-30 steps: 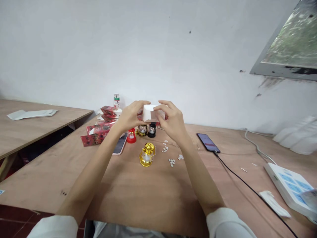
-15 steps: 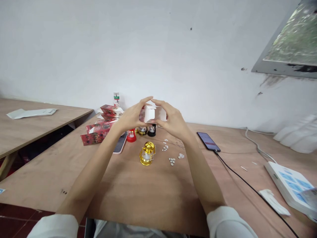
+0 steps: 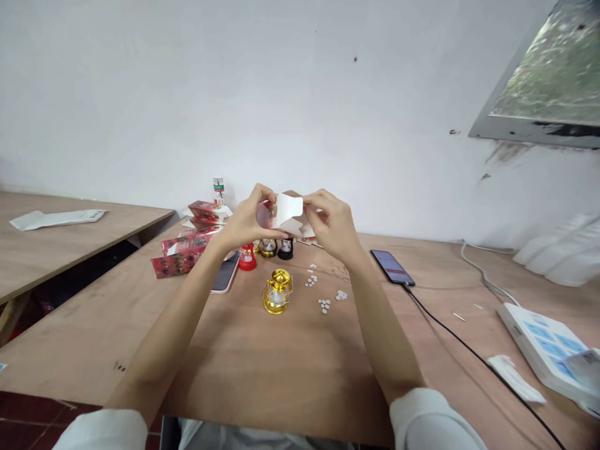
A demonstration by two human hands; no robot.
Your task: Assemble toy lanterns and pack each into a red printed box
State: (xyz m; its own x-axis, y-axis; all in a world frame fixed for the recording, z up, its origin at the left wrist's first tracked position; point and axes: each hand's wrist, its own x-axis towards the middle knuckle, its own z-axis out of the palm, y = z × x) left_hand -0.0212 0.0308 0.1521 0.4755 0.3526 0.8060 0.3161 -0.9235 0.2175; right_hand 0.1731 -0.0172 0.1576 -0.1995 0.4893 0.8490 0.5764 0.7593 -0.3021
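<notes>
Between my two hands, raised over the back of the table, is a small cardboard box (image 3: 289, 211) with its white inner flaps facing me. My left hand (image 3: 250, 219) grips its left side, thumb below and fingers above. The fingers of my right hand (image 3: 332, 222) pinch the flaps at its right side. Below them a gold mini lantern (image 3: 277, 292) stands upright on the table. Behind it are a red lantern (image 3: 247, 257) and a black lantern (image 3: 285, 249), partly hidden by my hands. Several button cells (image 3: 324, 305) lie to the lantern's right.
Red printed boxes (image 3: 180, 261) are heaped at the back left, beside a phone (image 3: 225, 273). Another phone (image 3: 392, 267) with a black cable lies on the right. A white box (image 3: 548, 350) sits at the far right. A small bottle (image 3: 219, 190) stands near the wall.
My right hand has shifted from framing the box to pinching its flaps. The box has turned slightly, and one white flap now stands out more toward me. The lanterns have stayed put.
</notes>
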